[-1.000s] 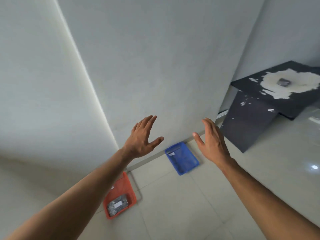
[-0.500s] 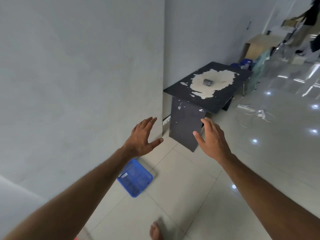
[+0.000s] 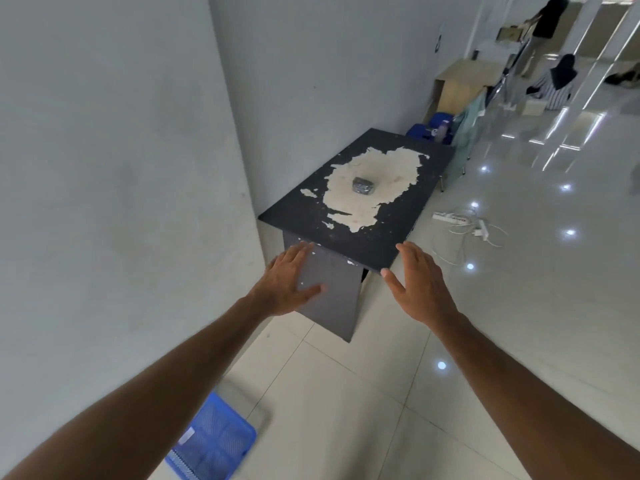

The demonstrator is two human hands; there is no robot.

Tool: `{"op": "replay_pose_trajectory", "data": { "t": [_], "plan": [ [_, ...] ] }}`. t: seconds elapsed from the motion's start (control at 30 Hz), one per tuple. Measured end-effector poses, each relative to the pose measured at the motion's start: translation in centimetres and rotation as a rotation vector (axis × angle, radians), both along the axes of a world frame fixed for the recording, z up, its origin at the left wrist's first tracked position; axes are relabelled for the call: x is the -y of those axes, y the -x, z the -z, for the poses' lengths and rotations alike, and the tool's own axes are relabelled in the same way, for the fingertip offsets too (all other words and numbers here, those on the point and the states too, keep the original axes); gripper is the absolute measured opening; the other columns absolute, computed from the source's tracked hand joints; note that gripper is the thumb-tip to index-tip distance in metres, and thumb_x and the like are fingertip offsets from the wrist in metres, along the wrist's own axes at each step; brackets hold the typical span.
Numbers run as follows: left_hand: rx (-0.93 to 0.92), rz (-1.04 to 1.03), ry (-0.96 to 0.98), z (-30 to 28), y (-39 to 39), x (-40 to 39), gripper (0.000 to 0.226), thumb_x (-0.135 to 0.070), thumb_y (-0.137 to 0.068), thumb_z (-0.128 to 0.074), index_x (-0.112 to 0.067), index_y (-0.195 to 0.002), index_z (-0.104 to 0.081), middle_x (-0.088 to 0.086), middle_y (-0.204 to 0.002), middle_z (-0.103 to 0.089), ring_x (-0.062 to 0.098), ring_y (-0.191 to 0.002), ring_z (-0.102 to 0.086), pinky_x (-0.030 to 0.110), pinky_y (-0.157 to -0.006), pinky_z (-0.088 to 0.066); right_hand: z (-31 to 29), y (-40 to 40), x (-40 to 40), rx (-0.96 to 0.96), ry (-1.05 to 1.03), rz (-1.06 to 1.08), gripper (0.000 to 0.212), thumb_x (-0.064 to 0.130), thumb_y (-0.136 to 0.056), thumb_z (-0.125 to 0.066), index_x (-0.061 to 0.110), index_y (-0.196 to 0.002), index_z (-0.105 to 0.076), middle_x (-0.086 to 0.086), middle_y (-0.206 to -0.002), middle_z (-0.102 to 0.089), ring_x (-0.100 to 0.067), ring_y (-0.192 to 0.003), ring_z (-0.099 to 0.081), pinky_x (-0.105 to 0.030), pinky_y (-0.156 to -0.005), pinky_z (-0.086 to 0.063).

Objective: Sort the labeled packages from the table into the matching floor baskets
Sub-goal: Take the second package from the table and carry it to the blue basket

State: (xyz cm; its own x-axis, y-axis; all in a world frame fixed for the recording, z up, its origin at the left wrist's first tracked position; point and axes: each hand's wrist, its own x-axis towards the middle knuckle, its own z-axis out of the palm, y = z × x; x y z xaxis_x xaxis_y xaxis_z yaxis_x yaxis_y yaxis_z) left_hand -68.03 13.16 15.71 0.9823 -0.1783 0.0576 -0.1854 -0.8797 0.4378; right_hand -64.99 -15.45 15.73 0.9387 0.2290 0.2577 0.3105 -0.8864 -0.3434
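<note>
Head view, nearest first: at the bottom edge I see a blue basket (image 3: 211, 445) on the floor tiles by the wall, and as far as I can make out its mesh bottom is bare — only a pale label shows on its rim. Above it both forearms stretch forward. My left hand (image 3: 287, 280) has its fingers spread and flat, holding nothing; my right hand (image 3: 420, 282) is likewise open, thumb out, empty. Both hover short of the near edge of the dark table (image 3: 391, 237), not touching it.

I judge the step in hand to be the approach for another pick: one small package (image 3: 363, 186), dark and shiny, sits alone in the middle of the pale worn patch on the tabletop, well beyond my fingertips. The next move calls for stepping closer, reaching over the near edge and closing one hand around the package, then reading its label — too small to read from here — to choose the basket.

Farther off, a power strip (image 3: 453, 219) lies on the floor.
</note>
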Motion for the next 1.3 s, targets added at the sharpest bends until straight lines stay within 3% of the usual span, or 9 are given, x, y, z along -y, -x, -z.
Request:
{"op": "replay_pose_trajectory", "data": {
  "t": [0.23,0.53,0.77,0.9,1.07,1.2,1.3],
  "plan": [
    [-0.028,-0.020,-0.025,1.6,-14.8,4.8,0.089,-0.070,-0.087,-0.050,-0.032,-0.157,-0.010,-0.001,-0.167,-0.013,0.028,-0.152,-0.017,0.054,-0.120,-0.017,2.1,-14.6,4.1,-0.038,-0.022,0.000,0.063,0.045,-0.096,-0.049,0.009,-0.145,-0.035,-0.016,-0.152,-0.040,-0.032,-0.137,-0.041,-0.046,-0.109,-0.040],
    [-0.126,-0.214,0.061,4.4,-32.8,13.2,0.084,-0.064,-0.089,-0.053,-0.033,-0.156,-0.011,0.002,-0.167,-0.014,0.031,-0.152,-0.018,0.059,-0.119,-0.017,4.3,-36.6,11.3,-0.145,0.013,-0.149,0.062,0.046,-0.097,-0.049,0.010,-0.145,-0.033,-0.015,-0.151,-0.040,-0.031,-0.137,-0.041,-0.046,-0.108,-0.042],
    [-0.185,-0.371,0.202,6.8,-43.7,16.8,0.083,-0.067,-0.088,-0.051,-0.030,-0.155,-0.019,0.000,-0.166,-0.018,0.029,-0.150,-0.024,0.055,-0.118,-0.028,5.5,-51.2,13.8,-0.237,0.020,-0.276,0.055,0.042,-0.097,-0.051,0.011,-0.141,-0.040,-0.012,-0.143,-0.048,-0.031,-0.128,-0.049,-0.044,-0.104,-0.046],
    [-0.204,-0.470,0.318,8.9,-50.2,17.3,0.078,-0.060,-0.090,-0.056,-0.027,-0.154,-0.026,0.001,-0.163,-0.025,0.025,-0.140,-0.041,0.045,-0.111,-0.038,7.7,-59.3,12.7,-0.420,-0.029,-0.339,0.049,0.040,-0.098,-0.050,0.016,-0.140,-0.042,-0.007,-0.140,-0.053,-0.026,-0.124,-0.055,-0.041,-0.098,-0.050],
    [-0.304,-0.591,0.475,13.0,-58.7,16.7,0.063,-0.059,-0.089,-0.058,-0.032,-0.143,-0.041,0.000,-0.152,-0.044,0.021,-0.124,-0.056,0.037,-0.097,-0.052,11.1,-68.7,9.8,-0.579,-0.100,-0.388,0.036,0.031,-0.097,-0.055,0.018,-0.131,-0.050,-0.004,-0.126,-0.062,-0.019,-0.102,-0.065,-0.026,-0.080,-0.050],
    [-0.356,-0.686,0.605,15.1,-64.3,17.1,0.048,-0.049,-0.093,-0.059,-0.030,-0.136,-0.050,-0.002,-0.143,-0.051,0.019,-0.121,-0.057,0.035,-0.093,-0.055,13.2,-74.5,7.4,-0.668,-0.180,-0.368,0.031,0.023,-0.097,-0.058,0.015,-0.127,-0.055,-0.005,-0.122,-0.065,-0.019,-0.101,-0.064,-0.024,-0.079,-0.050],
    [-0.356,-0.822,0.763,16.4,-67.4,17.5,0.040,-0.039,-0.096,-0.060,-0.026,-0.133,-0.056,0.000,-0.134,-0.058,0.018,-0.110,-0.063,0.028,-0.080,-0.054,14.8,-78.0,5.4,-0.717,-0.236,-0.340,0.029,0.018,-0.096,-0.058,0.013,-0.125,-0.057,-0.007,-0.123,-0.066,-0.023,-0.108,-0.065,-0.026,-0.084,-0.049]
  ]
}}
